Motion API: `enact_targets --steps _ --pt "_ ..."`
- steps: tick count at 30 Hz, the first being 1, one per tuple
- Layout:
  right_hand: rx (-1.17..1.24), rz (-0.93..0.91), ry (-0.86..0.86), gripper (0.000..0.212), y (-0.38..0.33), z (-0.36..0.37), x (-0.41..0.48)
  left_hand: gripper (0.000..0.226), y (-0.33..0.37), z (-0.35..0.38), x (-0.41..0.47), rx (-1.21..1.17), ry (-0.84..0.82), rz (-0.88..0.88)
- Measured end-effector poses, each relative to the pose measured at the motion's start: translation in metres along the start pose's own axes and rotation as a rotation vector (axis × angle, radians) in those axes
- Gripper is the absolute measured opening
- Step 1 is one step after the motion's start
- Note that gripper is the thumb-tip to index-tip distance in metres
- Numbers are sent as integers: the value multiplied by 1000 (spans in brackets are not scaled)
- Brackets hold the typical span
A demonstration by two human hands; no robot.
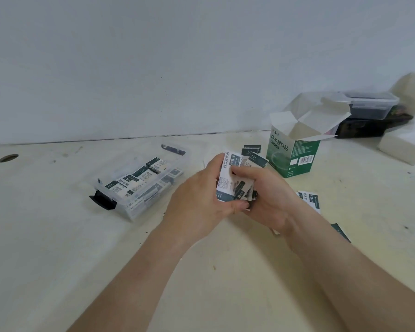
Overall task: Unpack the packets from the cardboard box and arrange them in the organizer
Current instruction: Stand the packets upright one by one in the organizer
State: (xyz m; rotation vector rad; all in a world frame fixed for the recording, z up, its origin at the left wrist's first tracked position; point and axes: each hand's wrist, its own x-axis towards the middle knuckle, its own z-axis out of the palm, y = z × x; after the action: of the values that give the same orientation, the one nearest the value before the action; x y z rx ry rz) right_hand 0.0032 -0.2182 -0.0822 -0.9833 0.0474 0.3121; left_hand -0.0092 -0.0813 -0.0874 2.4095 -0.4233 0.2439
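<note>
both hands (203, 195) (265, 197) clasp a loose stack of packets (228, 180); light, thin, slippery, likely to fan; best pinched at the edges

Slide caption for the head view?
Left hand and right hand grip a packet stack between open cardboard box and part-filled organizer.

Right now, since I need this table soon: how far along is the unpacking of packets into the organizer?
Done: the cardboard box stands open with no packets showing inside, and a layer of packets lies in the clear organizer. In hand: the left hand and right hand grip a bundle of packets. Left: that bundle, plus loose packets on the table near the right wrist and behind the hands.
</note>
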Motion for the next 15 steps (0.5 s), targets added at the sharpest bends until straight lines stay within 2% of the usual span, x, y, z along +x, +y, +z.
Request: enact_targets --steps 3,6,8,11,13,15 --pt "-18 52 -68 19 2 -1 1 75 -3 2 1 106 26 41" --pt "-43 94 -112 20 2 0 0 60 -4 2 2 46 17 52" --pt "-29 97 -91 23 2 0 0 39 -4 3 3 -57 39 39" --pt "3 106 -60 30 4 2 2 16 3 4 5 -276 208 -35" --pt "58 112 -33 32 6 4 4 12 8 1 6 -483 275 -146" --pt "107 120 -6 34 8 5 5 17 11 -5 6 -737 271 -292"
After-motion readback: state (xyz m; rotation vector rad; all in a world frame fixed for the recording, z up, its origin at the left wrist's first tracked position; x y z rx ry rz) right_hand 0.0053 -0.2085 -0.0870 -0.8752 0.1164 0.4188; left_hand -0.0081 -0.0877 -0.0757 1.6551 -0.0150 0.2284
